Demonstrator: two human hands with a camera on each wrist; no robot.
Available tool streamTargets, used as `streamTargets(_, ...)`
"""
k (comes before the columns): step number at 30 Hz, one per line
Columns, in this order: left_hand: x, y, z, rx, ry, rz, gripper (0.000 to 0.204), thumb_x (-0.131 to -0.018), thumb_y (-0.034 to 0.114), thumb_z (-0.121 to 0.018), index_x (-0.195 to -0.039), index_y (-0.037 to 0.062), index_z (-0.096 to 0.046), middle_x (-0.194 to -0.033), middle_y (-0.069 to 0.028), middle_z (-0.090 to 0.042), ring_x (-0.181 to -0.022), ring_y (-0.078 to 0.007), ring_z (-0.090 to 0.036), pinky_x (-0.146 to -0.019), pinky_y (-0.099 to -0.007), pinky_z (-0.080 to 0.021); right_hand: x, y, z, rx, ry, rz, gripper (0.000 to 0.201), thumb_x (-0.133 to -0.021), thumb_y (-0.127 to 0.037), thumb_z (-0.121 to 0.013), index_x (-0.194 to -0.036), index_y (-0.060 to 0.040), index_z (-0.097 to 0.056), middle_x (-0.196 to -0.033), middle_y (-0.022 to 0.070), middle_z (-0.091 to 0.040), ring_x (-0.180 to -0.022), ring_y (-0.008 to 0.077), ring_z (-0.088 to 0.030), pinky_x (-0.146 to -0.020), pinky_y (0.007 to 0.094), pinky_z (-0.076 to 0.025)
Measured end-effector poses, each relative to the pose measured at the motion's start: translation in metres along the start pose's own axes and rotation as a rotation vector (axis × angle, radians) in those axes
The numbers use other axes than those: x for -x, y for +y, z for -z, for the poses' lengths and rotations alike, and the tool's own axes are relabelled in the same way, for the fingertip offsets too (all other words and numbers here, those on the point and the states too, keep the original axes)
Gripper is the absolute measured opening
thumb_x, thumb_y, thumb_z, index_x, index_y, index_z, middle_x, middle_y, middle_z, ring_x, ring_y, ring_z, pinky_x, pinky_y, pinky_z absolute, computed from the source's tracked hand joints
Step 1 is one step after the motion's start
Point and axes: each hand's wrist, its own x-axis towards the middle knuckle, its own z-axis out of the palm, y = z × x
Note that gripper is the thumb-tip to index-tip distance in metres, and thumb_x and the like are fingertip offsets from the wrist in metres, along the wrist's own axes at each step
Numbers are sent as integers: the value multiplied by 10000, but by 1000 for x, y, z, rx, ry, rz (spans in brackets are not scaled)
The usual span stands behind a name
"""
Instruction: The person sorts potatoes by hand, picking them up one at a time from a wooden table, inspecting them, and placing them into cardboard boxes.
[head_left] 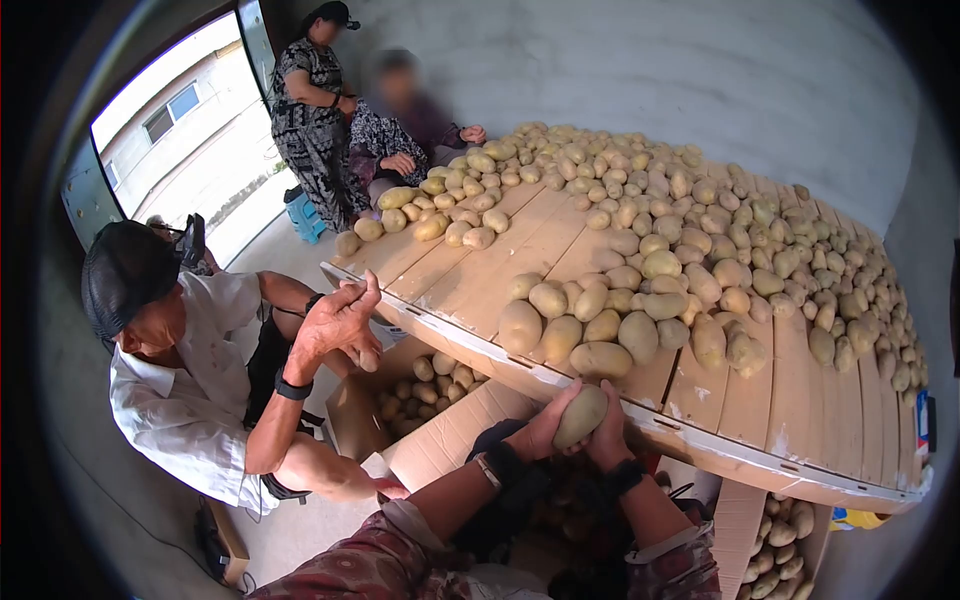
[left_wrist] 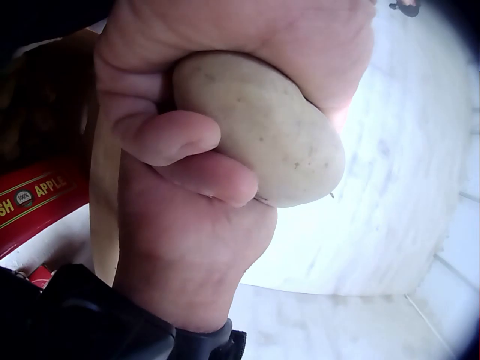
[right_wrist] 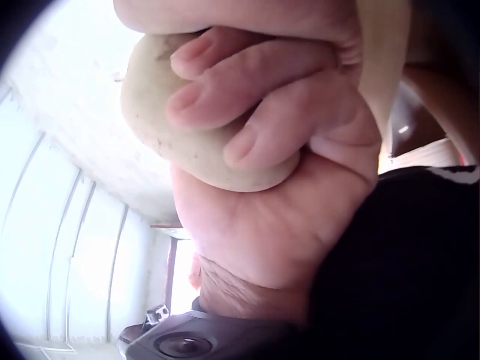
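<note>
A pale oval potato [head_left: 580, 415] is held between both hands just off the table's front edge in the head view. My left hand [head_left: 540, 432] grips it from the left and my right hand [head_left: 608, 440] from the right. Seen from the left wrist, curled fingers [left_wrist: 191, 135] lie against the potato [left_wrist: 262, 131], which has small dark specks. In the right wrist view, several fingers [right_wrist: 225, 94] curl over the potato [right_wrist: 150, 101] with the palm below it. Many loose potatoes [head_left: 600, 330] lie on the table just beyond my hands.
The slatted wooden table [head_left: 470, 290] carries a broad heap of potatoes. Cardboard boxes [head_left: 470, 430] of potatoes stand below, left and right. A person in a white shirt [head_left: 190, 380] sits at left, one hand raised. Two more people [head_left: 310, 120] are behind, near the doorway.
</note>
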Motion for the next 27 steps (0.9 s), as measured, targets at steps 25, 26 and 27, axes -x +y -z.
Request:
streamTargets(25,-4,5,6,-55,9,46,704,-845,728,-258,-865,104,-585,-604,-57,-565,-469,-137,-520,-393,-226,-368,2,-7,-8,49,-5,-55,590,-920,-533,-275,-663,-76,-547,-435,78,-480,-313,219,-441,-308,338,-377)
streamTargets(26,-3,3,6,-37,7,49,702,-848,724,-258,-863,102,-583,-600,-57,-563,-466,-137,-518,-394,-229,-369,4,-6,-9,55,15,-51,582,-920,-529,-284,-666,-77,-548,-445,80,-488,-320,220,-448,-313,336,-380)
streamTargets(27,-3,2,6,-38,4,50,702,-848,724,-258,-863,102,-583,-600,-57,-563,-466,-137,-518,-394,-229,-369,6,-6,-9,54,17,-49,582,-920,-529,-284,-666,-77,-548,-445,80,-488,-320,220,-448,-313,336,-380)
